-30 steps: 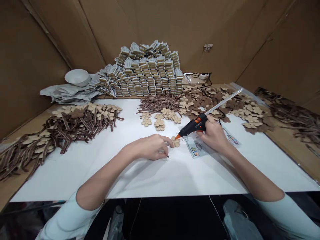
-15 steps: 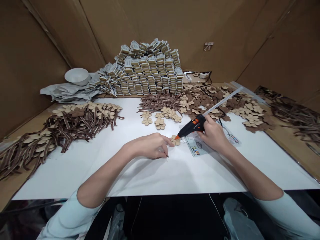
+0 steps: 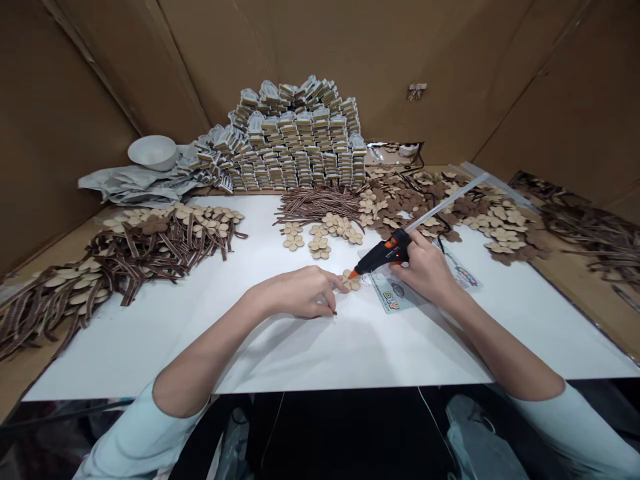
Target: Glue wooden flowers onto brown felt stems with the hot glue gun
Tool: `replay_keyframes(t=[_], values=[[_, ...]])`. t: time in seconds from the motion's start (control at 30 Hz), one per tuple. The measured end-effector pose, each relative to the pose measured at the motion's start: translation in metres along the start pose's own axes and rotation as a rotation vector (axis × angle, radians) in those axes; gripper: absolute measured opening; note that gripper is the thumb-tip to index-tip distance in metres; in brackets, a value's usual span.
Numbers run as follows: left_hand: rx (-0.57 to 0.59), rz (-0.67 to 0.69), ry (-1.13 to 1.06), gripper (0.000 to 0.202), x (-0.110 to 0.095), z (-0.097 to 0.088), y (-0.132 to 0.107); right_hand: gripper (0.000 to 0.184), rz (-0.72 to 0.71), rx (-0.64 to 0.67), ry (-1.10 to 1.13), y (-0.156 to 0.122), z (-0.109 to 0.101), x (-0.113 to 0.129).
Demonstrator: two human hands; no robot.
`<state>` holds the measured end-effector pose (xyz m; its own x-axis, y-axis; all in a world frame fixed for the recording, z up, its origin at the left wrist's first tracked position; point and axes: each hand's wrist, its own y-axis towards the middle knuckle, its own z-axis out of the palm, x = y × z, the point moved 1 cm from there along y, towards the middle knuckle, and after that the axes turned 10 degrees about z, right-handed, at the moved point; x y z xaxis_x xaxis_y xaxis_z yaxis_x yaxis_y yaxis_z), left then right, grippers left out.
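My right hand is wrapped round a black and orange hot glue gun with a long clear glue stick sticking out of its back. Its orange nozzle meets a beige flower cutout lying flat on the white table. With one finger of my left hand I touch the flower's left edge. The other fingers are curled in a pinch, and the small dark end of a brown ribbon pokes out between them; the rest of it is hidden.
Loose beige flowers and a bundle of brown ribbons lie beyond my hands. Flowers with ribbons are heaped at left, mixed flowers at right. Stacked small pieces, a white bowl and a printed plastic sheet are also there.
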<state>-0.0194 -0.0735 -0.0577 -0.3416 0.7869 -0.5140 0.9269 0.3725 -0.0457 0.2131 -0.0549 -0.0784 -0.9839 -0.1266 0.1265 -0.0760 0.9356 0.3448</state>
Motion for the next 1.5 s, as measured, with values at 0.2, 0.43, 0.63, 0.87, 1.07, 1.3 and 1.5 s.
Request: replay_keyframes(t=[0.2, 0.43, 0.63, 0.87, 1.07, 1.3, 1.5], values=[[0.004, 0.011, 0.001, 0.016, 0.001, 0.0, 0.0, 0.015, -0.003, -0.001, -0.02, 0.0, 0.0, 0.0], [0.005, 0.011, 0.015, 0.016, 0.0, 0.0, 0.0, 0.017, 0.001, 0.031, -0.033, 0.0, -0.002, 0.002], [-0.013, 0.013, 0.026, 0.016, -0.001, 0.001, 0.0, 0.021, 0.007, 0.036, -0.076, -0.001, -0.004, 0.003], [0.011, 0.025, 0.06, 0.016, -0.003, 0.0, -0.001, 0.027, -0.044, -0.02, -0.167, -0.004, -0.007, 0.008], [0.066, 0.002, 0.128, 0.016, -0.008, -0.003, 0.001, 0.023, -0.125, -0.15, -0.27, -0.008, -0.014, 0.013], [0.121, -0.076, 0.151, 0.015, -0.014, -0.007, 0.006, 0.018, -0.249, -0.272, -0.304, -0.012, -0.026, 0.021], [0.113, -0.075, 0.096, 0.015, -0.009, -0.006, 0.002, 0.015, -0.077, -0.39, -0.22, -0.003, -0.046, -0.012]])
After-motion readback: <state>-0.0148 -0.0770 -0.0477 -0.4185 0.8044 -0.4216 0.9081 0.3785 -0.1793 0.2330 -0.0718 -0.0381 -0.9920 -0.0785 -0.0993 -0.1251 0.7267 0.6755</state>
